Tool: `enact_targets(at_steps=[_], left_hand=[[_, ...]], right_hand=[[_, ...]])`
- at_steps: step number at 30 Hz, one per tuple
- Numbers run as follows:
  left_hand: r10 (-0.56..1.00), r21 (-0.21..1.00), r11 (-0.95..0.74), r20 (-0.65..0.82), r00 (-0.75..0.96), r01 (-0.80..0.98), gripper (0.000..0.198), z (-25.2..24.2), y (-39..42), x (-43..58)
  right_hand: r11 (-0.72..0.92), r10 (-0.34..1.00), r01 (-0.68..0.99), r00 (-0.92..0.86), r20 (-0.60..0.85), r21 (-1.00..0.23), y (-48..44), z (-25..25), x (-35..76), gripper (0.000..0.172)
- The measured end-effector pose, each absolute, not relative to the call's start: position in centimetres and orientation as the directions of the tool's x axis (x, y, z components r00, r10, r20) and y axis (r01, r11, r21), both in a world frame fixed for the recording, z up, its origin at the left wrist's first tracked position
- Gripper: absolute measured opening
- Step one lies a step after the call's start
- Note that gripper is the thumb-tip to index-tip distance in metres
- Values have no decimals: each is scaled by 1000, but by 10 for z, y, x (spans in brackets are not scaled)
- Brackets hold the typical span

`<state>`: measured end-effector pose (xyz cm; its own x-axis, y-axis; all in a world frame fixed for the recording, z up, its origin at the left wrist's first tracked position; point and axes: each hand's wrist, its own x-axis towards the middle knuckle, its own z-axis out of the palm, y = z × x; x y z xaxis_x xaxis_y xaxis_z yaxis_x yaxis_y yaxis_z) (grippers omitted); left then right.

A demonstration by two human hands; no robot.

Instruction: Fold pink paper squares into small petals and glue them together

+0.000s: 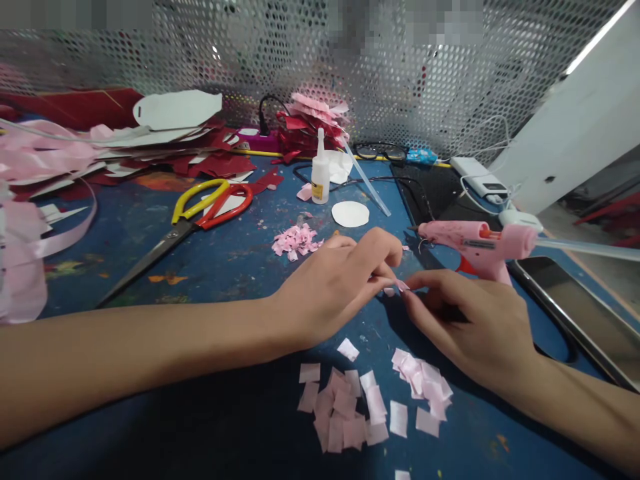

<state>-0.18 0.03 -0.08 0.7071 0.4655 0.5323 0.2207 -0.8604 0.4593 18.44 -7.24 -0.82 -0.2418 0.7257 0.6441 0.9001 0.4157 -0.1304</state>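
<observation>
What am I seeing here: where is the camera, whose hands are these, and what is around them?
No machine here: these are one person's bare hands, in a single picture from a head-worn camera looking forward and down. The left hand and right hand meet above the blue table, their fingers pinching a small pink piece. Nearer the camera lie pale pink rectangles; farther off, a heap of pink bits, a bottle, and scissors. A pink glue gun and a phone lie at right.

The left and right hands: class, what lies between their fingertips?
In the head view, a small pink piece spans the gap between the left hand and right hand; a pale scrap shows beside it.
</observation>
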Motion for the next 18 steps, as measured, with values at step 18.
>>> enact_targets(at_steps=[18], left_hand=[[437,414,-884,559,705,219,13,-1,-3,-2]], right_hand=[[456,729,878,-273,628,-148,-72,-6,183,10]])
